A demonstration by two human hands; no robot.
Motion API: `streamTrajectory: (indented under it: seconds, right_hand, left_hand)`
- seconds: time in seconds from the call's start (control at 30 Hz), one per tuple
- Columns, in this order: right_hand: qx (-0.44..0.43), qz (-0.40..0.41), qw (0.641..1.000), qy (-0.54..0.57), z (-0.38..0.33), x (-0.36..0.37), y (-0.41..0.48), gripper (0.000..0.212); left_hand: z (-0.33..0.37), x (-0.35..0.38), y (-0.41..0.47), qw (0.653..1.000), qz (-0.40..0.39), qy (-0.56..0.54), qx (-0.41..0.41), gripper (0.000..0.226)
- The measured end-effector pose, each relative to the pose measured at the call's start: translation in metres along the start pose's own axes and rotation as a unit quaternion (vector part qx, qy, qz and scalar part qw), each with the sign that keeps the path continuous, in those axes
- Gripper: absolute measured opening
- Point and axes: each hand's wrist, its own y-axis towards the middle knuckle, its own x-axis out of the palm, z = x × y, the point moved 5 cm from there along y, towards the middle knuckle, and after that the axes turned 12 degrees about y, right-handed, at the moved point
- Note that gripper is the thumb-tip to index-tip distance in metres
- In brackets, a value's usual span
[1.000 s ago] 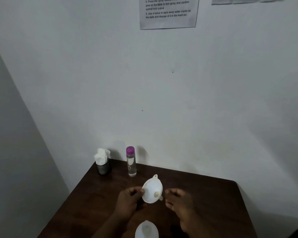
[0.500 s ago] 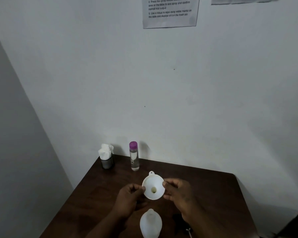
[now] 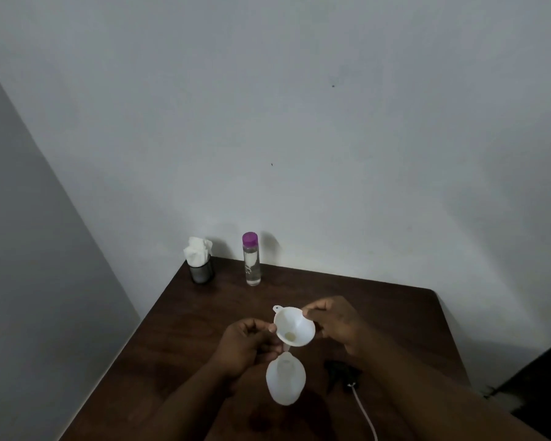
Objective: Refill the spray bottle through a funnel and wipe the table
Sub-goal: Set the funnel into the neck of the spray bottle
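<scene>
Fingers [image 3: 272,328] of both hands pinch empty funnel [image 3: 294,326] above open spray bottle [image 3: 285,378].

A dark brown wooden table [image 3: 379,300] stands pushed into a corner of pale walls. At its far left corner sits a small dark cylindrical holder [image 3: 201,271] stuffed with white tissues [image 3: 197,251]. Near it to the right stands an upright clear plastic bottle with a purple cap [image 3: 252,259]. Near the front edge stands a white translucent plastic bottle with an open neck [image 3: 285,378]; just right of it lies a black spray nozzle head [image 3: 342,374] with a thin whitish tube [image 3: 365,412].
</scene>
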Motion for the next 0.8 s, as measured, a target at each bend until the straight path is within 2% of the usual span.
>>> streamTrajectory:
  seconds: [0.23,0.43,0.8]
  right_hand:
    - [-0.007,-0.014,0.996,-0.086,0.000,0.003,0.012,0.013]
    - [-0.006,-0.028,0.994,-0.110,0.004,0.004,0.017,0.013]
    - [-0.006,-0.072,0.984,-0.163,0.020,0.014,0.026,0.013]
  left_hand:
    - [-0.004,0.001,0.001,1.000,-0.001,0.012,-0.026,0.017]
    - [-0.015,0.002,-0.001,0.999,-0.006,0.008,-0.040,0.016]
    - [-0.040,0.002,-0.004,0.996,-0.002,0.027,-0.084,0.028]
